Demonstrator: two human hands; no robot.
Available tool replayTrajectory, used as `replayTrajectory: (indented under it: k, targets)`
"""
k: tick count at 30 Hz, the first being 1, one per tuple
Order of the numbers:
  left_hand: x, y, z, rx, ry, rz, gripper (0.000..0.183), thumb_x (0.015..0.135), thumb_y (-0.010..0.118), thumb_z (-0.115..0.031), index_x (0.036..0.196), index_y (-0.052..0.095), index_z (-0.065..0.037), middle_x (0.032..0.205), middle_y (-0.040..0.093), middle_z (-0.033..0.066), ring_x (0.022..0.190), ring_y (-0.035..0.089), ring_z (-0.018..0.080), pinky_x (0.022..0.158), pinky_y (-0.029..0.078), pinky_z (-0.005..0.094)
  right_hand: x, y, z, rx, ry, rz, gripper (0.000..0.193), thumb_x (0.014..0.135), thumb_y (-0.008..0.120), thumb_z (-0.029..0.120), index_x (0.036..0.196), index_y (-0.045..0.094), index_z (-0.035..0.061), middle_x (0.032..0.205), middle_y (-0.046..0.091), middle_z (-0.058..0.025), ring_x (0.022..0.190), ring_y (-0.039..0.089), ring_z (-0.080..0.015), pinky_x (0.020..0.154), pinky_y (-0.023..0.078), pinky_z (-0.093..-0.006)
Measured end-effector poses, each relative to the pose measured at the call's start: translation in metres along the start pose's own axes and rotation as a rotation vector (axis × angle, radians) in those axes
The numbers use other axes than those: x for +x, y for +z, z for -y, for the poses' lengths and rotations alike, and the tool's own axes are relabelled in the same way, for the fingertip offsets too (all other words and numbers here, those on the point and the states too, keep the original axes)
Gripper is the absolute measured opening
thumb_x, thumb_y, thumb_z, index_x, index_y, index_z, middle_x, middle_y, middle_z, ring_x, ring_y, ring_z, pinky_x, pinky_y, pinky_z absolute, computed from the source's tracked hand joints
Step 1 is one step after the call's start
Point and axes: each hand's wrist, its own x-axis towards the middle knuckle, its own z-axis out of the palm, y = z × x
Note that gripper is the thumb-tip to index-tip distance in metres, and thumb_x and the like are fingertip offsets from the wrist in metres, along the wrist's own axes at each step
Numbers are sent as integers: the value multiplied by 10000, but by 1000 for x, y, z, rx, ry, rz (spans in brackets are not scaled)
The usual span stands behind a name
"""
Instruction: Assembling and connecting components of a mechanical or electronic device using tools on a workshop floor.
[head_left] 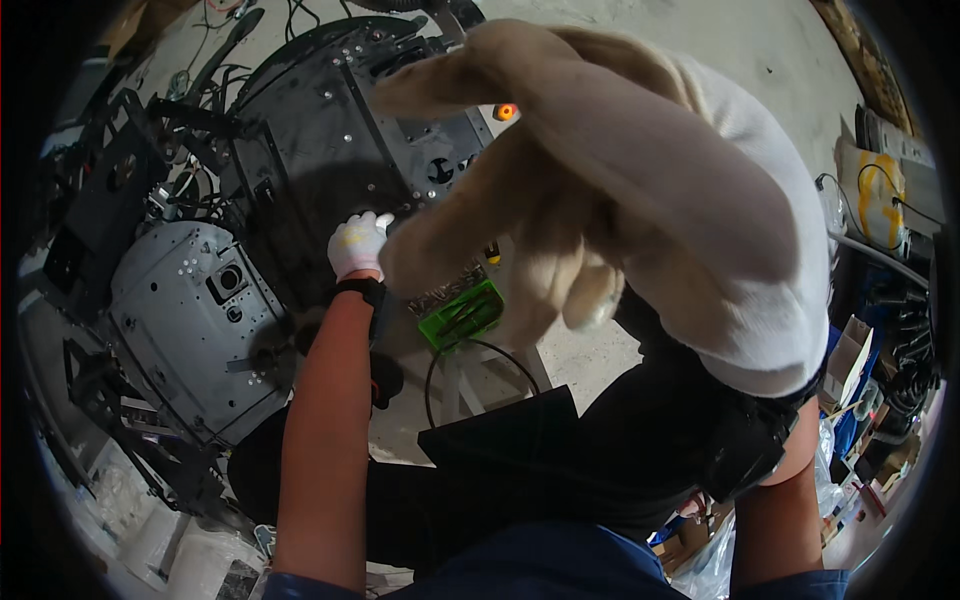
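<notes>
My left hand [357, 247], in a white glove, rests against a large dark metal panel [320, 145] with rows of small bolts and holes. Its fingers are curled in, and whatever they might pinch is hidden. Close in front of the view, my right hand [670, 165], also in a white glove, is raised with its fingers stretched apart and nothing seen between them. It covers part of the dark panel and the floor beyond. Below its fingers sits a bright green tray [440, 329] with small metal parts beside it.
A grey metal cover [170, 310] with a square fitting stands at the left, among black brackets [115, 170] and cables. A black flat piece [505, 428] lies by my legs. An orange light [507, 112] glows past the panel. Boxes and plastic bags [710, 570] crowd the right.
</notes>
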Motion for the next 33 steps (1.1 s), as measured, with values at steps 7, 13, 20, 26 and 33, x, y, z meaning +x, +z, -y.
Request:
replayTrajectory:
  k: [7, 13, 20, 26, 33]
  targets:
    - [4, 16, 9, -47, 29, -74, 277, 923, 578, -388, 855, 696, -146, 833, 679, 71, 811, 659, 284, 730, 524, 425, 7, 13, 3, -44, -6, -15, 577, 998, 499, 369, 1219, 555, -161, 852, 734, -194, 564, 675, -149, 435, 477, -184]
    - [11, 27, 19, -2, 271, -62, 199, 938, 553, -307, 1046, 681, -199, 917, 657, 50, 885, 630, 272, 786, 488, 420, 11, 11, -5, 38, 75, 35, 556, 978, 553, 368, 1188, 591, -145, 845, 733, -182, 597, 659, -121, 499, 490, -177]
    - [1, 8, -10, -150, 71, -73, 370, 919, 543, -490, 927, 707, -158, 907, 680, 66, 891, 641, 289, 804, 467, 441, 6, 11, 4, 33, 112, 65, 506, 999, 540, 346, 1219, 595, -107, 948, 739, -142, 702, 661, -104, 608, 505, -186]
    - [6, -2, -25, -21, 21, 57, 384, 942, 513, -488, 936, 700, -153, 937, 690, 71, 927, 639, 288, 811, 438, 458, 3, 30, -4, -116, 63, -179, 412, 996, 548, 244, 1175, 587, -125, 872, 736, -163, 622, 665, -97, 532, 504, -176]
    - [9, -9, -31, -101, -93, 183, 381, 965, 466, -447, 978, 692, -141, 1000, 700, 90, 973, 643, 316, 863, 423, 476, 8, 19, 13, -29, 90, -6, 559, 1003, 505, 323, 1220, 533, -191, 767, 714, -218, 484, 642, -118, 423, 477, -155]
